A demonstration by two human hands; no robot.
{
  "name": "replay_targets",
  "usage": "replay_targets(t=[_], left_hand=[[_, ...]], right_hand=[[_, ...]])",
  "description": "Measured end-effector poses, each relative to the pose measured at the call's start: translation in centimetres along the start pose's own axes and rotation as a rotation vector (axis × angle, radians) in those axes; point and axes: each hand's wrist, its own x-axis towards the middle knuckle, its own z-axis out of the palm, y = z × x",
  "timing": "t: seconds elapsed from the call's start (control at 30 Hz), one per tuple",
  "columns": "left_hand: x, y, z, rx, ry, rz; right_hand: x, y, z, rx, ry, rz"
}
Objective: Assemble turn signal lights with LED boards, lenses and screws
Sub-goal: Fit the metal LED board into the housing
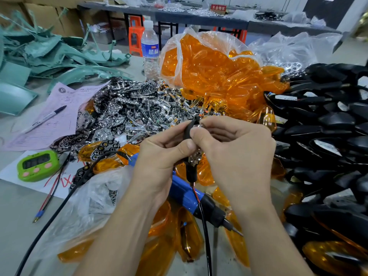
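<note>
My left hand (159, 154) and my right hand (235, 150) meet at the middle of the view, both gripping one black turn signal housing (191, 172) with a chrome reflector piece (196, 156) in it. Its thin red and black wires (199, 198) hang down between my wrists. The fingers hide most of the housing. A blue electric screwdriver (187, 194) lies on the table under my hands, tip pointing lower right. Orange lenses (219, 70) fill a plastic bag behind. Chrome reflectors (139, 108) lie heaped to the left of it.
A pile of black housings (326, 136) covers the right side. Loose orange lenses (159, 246) lie near the front edge. A green timer (37, 165), a pink sheet with a pen (47, 116), a water bottle (150, 50) and green plastic scraps (39, 52) sit at left.
</note>
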Motion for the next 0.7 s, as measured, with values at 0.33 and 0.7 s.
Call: replay_targets(t=[0.33, 0.7], left_hand=[[0.1, -0.2, 0.9, -0.095, 0.067, -0.070], [0.5, -0.9, 0.5, 0.167, 0.290, 0.124]], right_hand=[[0.3, 0.0, 0.6, 0.081, 0.142, 0.085], [2.2, 1.7, -0.2, 0.147, -0.404, 0.094]])
